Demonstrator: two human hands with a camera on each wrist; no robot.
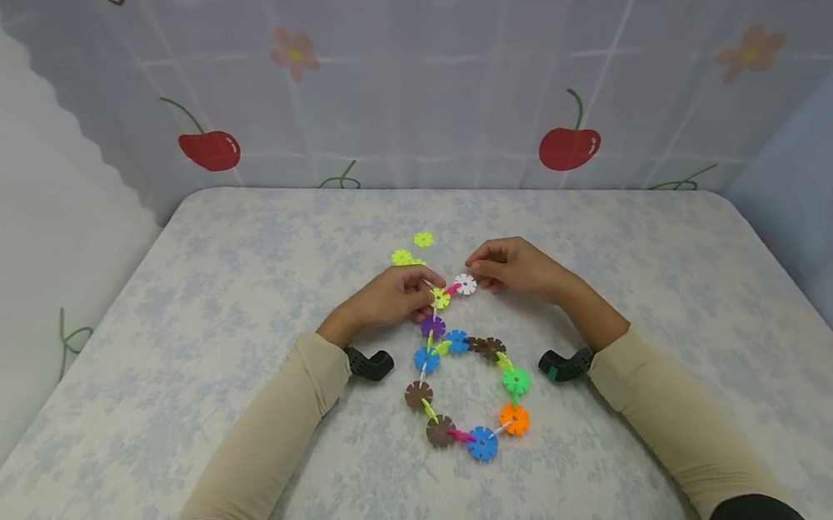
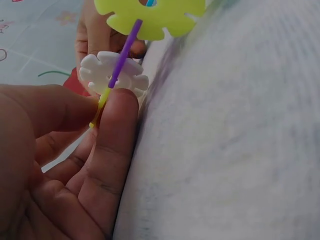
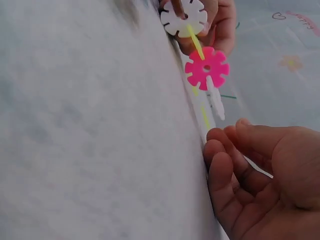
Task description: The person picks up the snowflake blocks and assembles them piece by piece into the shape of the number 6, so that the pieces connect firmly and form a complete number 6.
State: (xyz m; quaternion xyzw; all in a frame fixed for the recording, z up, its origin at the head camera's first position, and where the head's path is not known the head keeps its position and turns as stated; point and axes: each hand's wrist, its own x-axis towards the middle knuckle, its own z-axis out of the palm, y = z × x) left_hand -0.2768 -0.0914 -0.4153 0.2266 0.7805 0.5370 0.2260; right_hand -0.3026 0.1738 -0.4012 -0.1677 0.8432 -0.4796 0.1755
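Observation:
A chain of slotted plastic snowflake discs lies on the table, partly closed into a ring. My left hand (image 1: 399, 295) pinches a yellow disc (image 2: 103, 99) between thumb and forefinger, at the chain's far end. Next to that disc a pink disc (image 3: 207, 68) leads to a white disc (image 1: 467, 284), the last one on the right. Purple (image 1: 434, 328) follows toward the ring. My right hand (image 1: 519, 268) is beside the white end disc. Its fingers are loosely curled, and the right wrist view shows a gap between them and the disc, with nothing held.
Loose yellow discs (image 1: 424, 239) lie beyond my left hand. The ring of blue, brown, green and orange discs (image 1: 515, 419) lies nearer me, between my forearms. A black wrist device (image 1: 371, 365) sits at each wrist. A printed curtain (image 1: 400, 86) hangs behind the table.

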